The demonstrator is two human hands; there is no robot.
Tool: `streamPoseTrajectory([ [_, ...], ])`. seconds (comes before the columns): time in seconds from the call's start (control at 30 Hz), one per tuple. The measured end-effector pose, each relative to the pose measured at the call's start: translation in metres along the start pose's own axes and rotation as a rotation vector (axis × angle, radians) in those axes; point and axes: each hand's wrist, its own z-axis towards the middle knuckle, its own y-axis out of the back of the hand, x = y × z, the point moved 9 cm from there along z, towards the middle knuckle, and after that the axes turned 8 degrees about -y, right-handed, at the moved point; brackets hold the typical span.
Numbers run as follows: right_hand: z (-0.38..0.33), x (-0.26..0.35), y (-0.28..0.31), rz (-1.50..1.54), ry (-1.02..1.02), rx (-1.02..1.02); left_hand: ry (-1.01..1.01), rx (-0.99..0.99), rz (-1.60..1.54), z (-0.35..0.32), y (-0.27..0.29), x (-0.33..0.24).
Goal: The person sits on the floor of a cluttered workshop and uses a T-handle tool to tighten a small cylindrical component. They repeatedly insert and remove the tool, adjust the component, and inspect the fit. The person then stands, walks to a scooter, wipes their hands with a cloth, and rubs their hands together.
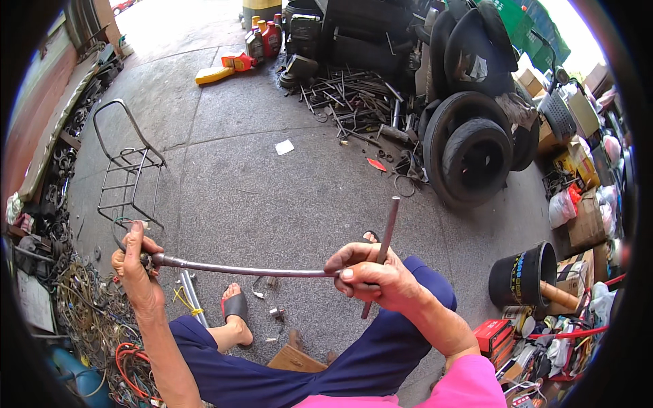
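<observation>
Cable (238,269) is being held stretched between both hands, roughly level, over the lap and above the concrete floor (258,190). Its left end is being gripped by the left hand (136,268), fingers being closed tight around the metal fitting there, thumb being raised. Its right end is being pinched by the right hand (377,275), where it is being met by a rod (383,255). The rod is being held in the same closed right hand, tilted slightly off upright, its top end sticking up past the fingers and its lower end showing below the hand. Whether cable and rod are joined cannot be told; the spot is being hidden by fingers.

Legs in blue trousers (381,353) are being seen below the hands, a foot in a black sandal (235,307) resting on the floor under the cable. Small metal parts (272,314) are lying just beside the foot. A wire rack (126,173) is standing on the floor behind the left hand. Tangled wires (95,326) are piled at the left. Tyres (473,153) are stacked well apart at the upper right, scrap rods (347,95) being heaped near them. A black bucket (522,277) is sitting right of the right hand, and oil bottles (264,39) are standing far back.
</observation>
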Motion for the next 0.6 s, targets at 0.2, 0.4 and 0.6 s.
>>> streamPoseTrajectory([
  [0.2, -0.010, 0.011, -0.007, -0.525, 0.115, -0.106, 0.029, 0.066, 0.073, 0.000, -0.005, 0.009],
  [0.4, -0.017, 0.026, -0.029, -0.743, 0.445, -0.058, 0.075, 0.142, 0.230, 0.002, 0.001, 0.026],
  [0.6, -0.006, 0.008, -0.011, -0.445, 0.145, -0.011, 0.052, 0.080, 0.149, 0.000, 0.004, 0.015],
])
